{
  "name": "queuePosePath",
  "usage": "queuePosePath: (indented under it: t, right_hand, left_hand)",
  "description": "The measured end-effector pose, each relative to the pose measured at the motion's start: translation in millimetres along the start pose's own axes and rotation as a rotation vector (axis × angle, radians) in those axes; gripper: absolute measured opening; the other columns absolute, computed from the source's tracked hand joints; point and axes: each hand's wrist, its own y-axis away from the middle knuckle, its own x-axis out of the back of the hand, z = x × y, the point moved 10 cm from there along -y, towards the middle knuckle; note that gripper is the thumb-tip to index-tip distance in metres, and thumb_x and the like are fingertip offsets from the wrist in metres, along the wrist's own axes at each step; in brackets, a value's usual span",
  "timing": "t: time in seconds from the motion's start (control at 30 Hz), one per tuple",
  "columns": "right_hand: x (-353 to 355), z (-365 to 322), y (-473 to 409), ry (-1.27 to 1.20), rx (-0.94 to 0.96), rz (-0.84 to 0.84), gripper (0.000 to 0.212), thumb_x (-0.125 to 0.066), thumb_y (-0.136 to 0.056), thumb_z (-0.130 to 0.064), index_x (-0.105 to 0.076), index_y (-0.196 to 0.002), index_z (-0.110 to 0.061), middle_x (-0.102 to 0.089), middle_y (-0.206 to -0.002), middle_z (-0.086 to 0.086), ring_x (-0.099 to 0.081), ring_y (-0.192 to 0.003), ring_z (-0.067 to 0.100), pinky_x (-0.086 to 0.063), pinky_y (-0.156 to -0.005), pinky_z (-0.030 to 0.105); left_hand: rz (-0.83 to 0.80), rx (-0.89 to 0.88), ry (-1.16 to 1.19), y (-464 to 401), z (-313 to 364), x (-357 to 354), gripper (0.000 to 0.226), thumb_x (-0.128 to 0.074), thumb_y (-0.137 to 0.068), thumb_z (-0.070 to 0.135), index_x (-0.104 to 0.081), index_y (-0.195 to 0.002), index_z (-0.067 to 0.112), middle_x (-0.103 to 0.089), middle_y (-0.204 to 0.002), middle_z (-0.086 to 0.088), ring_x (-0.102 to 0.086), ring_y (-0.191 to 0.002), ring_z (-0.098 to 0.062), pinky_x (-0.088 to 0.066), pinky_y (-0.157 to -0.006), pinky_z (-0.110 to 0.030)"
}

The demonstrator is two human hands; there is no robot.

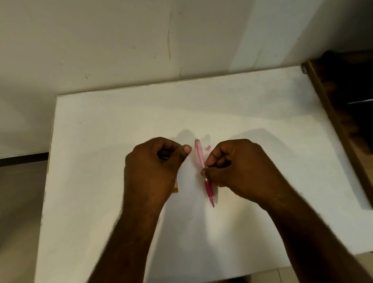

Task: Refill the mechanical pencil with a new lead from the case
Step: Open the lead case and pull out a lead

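— White table (119, 215) against a plain wall, a dark wooden frame off to our right. That was all the room gave us. And the pencil (203, 169)?

— It lay near the middle of the table, between our two hands, tip pointing back toward us and the open top end away. We judged it was set lengthwise like that so the top faced clear space, ready to take a lead.

— Was the cap off?

— We thought so. A small pink piece, the cap (208, 148), sat just beside the pencil's far end, apart from it. Parked close, probably so it would not be lost.

— What was our right hand (235, 164) doing?

— It was curled almost closed, thumb and forefinger pressed together at the middle of the barrel. We could not say whether they pinched the pencil itself or only touched it; it looked like steadying the barrel against rolling.

— And the left hand (154, 166)?

— Also curled into a loose fist, thumb pressed against the forefinger, just left of the pencil's top end and not touching it. Something dark and thin showed inside the curl. It may have been a lead, but it was too small for us to tell.

— The case?

— Only an orange corner, the case (176, 187), peeked out under our left hand, on the table. Whether it was open we could not see.

— So where did the job stand?

— In our judgement, cap off, lead not yet in. The next move called for a careful line-up with the top opening; a thin lead snaps easily.
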Motion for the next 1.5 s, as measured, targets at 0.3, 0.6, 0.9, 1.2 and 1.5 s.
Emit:
queuePosePath:
  t: [0.3,0.6,0.9,1.2,1.5]
  right_hand:
    - [-4,-7,-3,0.238,0.032,0.047,0.016,-0.084,-0.080,-0.032,-0.072,-0.073,-0.023,-0.069,-0.069,-0.011,-0.063,-0.066,0.005,-0.038,-0.058,0.015]
    - [25,-10,-3,-0.098,0.067,0.264,0.021,-0.079,-0.085,-0.043,-0.071,-0.075,-0.026,-0.074,-0.067,-0.007,-0.072,-0.066,0.010,-0.062,-0.072,0.037]
    - [6,-12,-6,-0.514,0.069,0.138,0.009,-0.082,-0.086,-0.014,-0.075,-0.090,-0.020,-0.080,-0.080,0.003,-0.079,-0.076,0.018,-0.065,-0.082,0.045]
    - [5,-25,-1,-0.303,0.187,0.244,0.015,-0.086,-0.080,-0.020,-0.073,-0.087,-0.025,-0.077,-0.074,-0.009,-0.074,-0.070,0.003,-0.062,-0.072,0.028]
    - [-47,-45,10,0.293,0.275,0.114,0.009,-0.063,-0.098,-0.030,-0.064,-0.106,-0.026,-0.076,-0.115,0.004,-0.071,-0.104,0.024,-0.051,-0.088,0.027]
  left_hand:
    - [0.021,0.106,-0.377,-6,-19,13,0.041,-0.084,-0.063,0.063,-0.067,-0.070,0.026,-0.066,-0.068,0.011,-0.062,-0.066,-0.008,-0.038,-0.055,-0.022]
    - [0.015,-0.017,-0.358,-3,-4,11,0.022,-0.083,-0.067,0.042,-0.066,-0.064,0.028,-0.066,-0.061,0.012,-0.062,-0.060,-0.006,-0.039,-0.054,-0.019]
    - [-0.022,-0.285,-0.244,11,34,0,0.018,-0.084,-0.068,0.038,-0.069,-0.072,0.028,-0.066,-0.062,0.013,-0.064,-0.058,-0.005,-0.056,-0.059,-0.028]
    - [0.086,-0.178,-0.228,-3,16,23,0.020,-0.079,-0.065,0.044,-0.064,-0.066,0.032,-0.066,-0.060,0.015,-0.063,-0.058,-0.002,-0.050,-0.056,-0.024]
    - [0.101,-0.172,-0.178,-5,13,28,0.030,-0.066,-0.059,0.061,-0.064,-0.067,0.032,-0.065,-0.060,0.021,-0.064,-0.069,0.009,-0.043,-0.056,-0.014]
